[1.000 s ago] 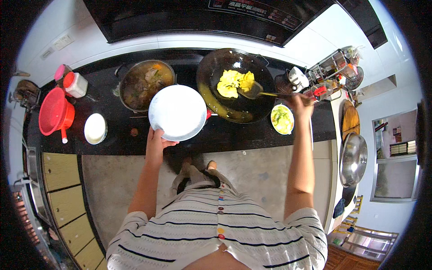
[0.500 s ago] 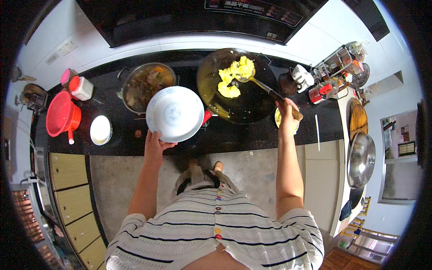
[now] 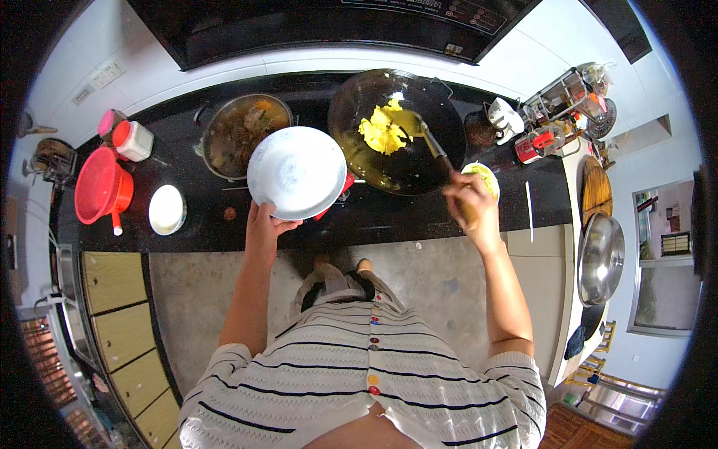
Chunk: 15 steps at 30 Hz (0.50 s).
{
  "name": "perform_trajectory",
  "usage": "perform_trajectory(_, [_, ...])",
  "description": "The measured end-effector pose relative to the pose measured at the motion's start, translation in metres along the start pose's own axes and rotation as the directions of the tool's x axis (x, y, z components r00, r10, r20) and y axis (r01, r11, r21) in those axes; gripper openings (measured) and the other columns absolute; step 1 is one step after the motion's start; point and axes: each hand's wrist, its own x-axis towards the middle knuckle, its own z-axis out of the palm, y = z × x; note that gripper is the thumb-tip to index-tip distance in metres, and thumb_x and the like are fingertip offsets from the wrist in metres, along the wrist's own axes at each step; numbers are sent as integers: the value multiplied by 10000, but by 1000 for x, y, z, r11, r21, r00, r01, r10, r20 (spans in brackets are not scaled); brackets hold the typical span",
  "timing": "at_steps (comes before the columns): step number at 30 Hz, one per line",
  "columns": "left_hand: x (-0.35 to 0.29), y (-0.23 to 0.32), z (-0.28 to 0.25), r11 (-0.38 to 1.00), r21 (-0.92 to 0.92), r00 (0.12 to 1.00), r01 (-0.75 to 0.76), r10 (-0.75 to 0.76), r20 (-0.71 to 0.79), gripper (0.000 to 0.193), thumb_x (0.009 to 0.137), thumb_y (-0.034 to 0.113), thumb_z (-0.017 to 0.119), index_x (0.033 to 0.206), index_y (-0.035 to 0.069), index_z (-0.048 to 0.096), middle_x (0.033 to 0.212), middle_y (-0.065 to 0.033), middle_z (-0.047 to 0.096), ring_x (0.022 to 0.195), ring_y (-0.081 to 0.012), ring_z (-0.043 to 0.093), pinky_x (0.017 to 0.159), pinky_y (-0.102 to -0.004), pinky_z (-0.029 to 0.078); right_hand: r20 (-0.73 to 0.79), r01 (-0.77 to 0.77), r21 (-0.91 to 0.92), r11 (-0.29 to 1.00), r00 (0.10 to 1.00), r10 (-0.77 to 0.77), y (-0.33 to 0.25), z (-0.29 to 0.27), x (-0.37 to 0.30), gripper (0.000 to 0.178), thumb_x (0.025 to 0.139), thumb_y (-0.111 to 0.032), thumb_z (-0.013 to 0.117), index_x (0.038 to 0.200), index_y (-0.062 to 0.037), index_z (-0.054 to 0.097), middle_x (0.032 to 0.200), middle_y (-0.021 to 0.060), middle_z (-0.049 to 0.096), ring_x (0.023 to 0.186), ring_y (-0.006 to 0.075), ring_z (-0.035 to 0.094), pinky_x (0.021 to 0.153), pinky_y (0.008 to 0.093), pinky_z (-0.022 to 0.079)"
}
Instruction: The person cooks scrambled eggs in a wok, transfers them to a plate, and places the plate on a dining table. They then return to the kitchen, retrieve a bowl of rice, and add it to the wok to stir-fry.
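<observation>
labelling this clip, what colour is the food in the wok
Bright yellow; the food shows best in the head view, against the dark wok.

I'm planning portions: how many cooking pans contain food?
2: the round metal pot of brown stew, left, partly hidden by the round white bowl; the round black wok with yellow food, right.

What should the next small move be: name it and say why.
Probably work the spatula under the egg: the right hand grips it, its blade is at the egg's right side in the wok, and the left hand holds the big bowl just left of the wok.
</observation>
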Motion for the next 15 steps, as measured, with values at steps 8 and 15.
perform_trajectory(8, [3, -4, 4, 999, 45, 998, -25, 23, 51, 551, 927, 331, 437, 1307, -59, 355, 1187, -211, 560, 938, -310, 659, 713, -371, 583, -263, -379, 496, 781, 791, 552, 79, 55, -31, 85, 893, 26, 577, 955, 46, 632, 965, 100, 626, 890, 197, 652, 816, 338, 566])
perform_trajectory(15, [3, 1, 8, 1000, -24, 1000, 20, -19, 18, 561, 890, 186, 430, 1401, 11, 276, 1189, -203, 561, 868, -314, 680, 674, -358, 612, -403, -365, 527, 767, 687, 604, 87, 49, -27, 94, 854, -42, 663, 937, 1, 648, 907, 64, 649, 833, 156, 623, 772, 284, 504])
